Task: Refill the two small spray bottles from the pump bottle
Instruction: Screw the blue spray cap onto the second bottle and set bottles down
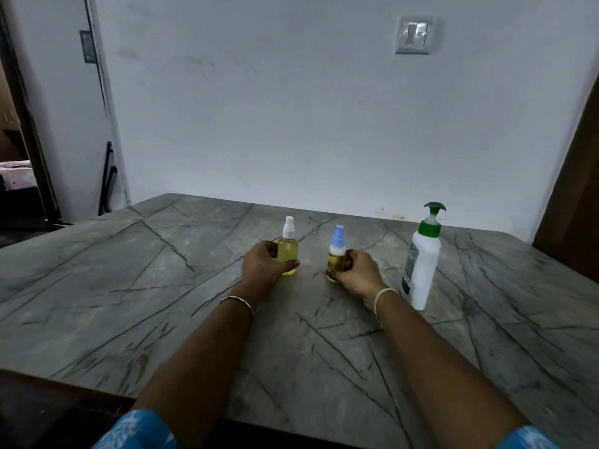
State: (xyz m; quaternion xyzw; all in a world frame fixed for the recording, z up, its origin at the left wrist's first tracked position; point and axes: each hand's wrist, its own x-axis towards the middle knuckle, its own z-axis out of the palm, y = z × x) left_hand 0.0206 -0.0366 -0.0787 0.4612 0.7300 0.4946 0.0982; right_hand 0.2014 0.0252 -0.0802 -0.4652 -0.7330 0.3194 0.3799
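— Where are the two small ones?
— Both stand upright mid-table. The left hand point(262, 264) curls round the white-capped spray bottle point(287, 247), and the right hand point(356, 272) grips the blue-capped spray bottle point(337, 251) low down. Both hold yellow liquid.
— And the pump bottle point(423, 264)?
— It stands just right of the right hand, untouched, on the grey veined table point(129, 286).

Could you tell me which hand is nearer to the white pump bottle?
Right. The right hand sits just left of the pump bottle, not touching; the left hand lies farther left.
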